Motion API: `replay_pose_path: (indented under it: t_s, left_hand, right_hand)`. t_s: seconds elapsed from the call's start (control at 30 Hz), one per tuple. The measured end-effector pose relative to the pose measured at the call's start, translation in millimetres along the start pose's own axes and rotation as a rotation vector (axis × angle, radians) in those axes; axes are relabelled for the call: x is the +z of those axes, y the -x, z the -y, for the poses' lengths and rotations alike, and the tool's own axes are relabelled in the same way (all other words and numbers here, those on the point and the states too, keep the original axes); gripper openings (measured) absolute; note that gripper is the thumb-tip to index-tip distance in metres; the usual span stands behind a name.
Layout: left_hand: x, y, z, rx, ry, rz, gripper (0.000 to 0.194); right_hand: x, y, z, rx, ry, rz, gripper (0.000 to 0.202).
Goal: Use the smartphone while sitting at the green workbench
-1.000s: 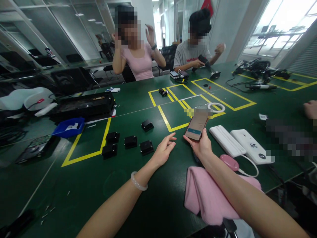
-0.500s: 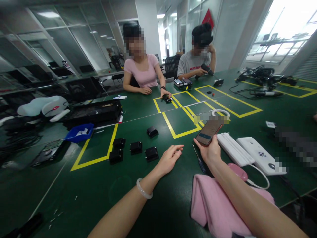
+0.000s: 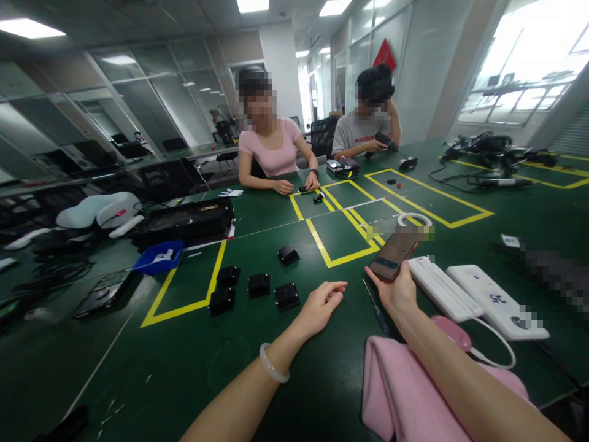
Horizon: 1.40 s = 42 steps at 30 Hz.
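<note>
Your right hand point(image 3: 398, 290): one phone point(image 3: 394, 255), screen lit, tilted, held in its fingers. Your left hand point(image 3: 322, 308): fingers loosely extended, over the green table point(image 3: 331, 374); contact unclear. Between both sets of fingers: one screwdriver point(image 3: 380, 317). Left of your left fingers: five black boxes point(image 3: 258, 284). Just right of your right fingers: two white devices point(image 3: 445, 290). Nearer you: pink cloth point(image 3: 396, 380).

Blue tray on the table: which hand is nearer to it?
Left. The left hand is to the right of the blue tray; the right hand, holding the phone, is farther right.
</note>
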<state>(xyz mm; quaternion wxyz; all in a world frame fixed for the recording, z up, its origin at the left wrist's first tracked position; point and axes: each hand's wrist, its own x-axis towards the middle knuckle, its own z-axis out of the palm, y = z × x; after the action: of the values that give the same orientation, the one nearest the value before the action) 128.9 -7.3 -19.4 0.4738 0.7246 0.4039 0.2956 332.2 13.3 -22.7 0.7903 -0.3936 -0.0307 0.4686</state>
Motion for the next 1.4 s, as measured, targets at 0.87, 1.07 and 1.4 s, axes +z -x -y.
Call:
replay_pose_path:
  t_s: [0.87,1.07,1.4]
  left_hand:
    - [55.5,-63.3,-33.1,0.236,-0.601,-0.161,0.042]
    - [56.3,-64.3,-31.9,0.255,-0.621,-0.18,0.042]
    - [37.6,-54.9,-26.2,0.2,-0.289,-0.279,0.04]
  right_hand:
    - [4.3,5.6,-5.5,0.127,-0.103,0.066,0.034]
    - [4.8,5.4,-5.3,0.132,-0.113,0.082,0.035]
    - [5.8,14.9,1.0,0.192,-0.07,0.146,0.037]
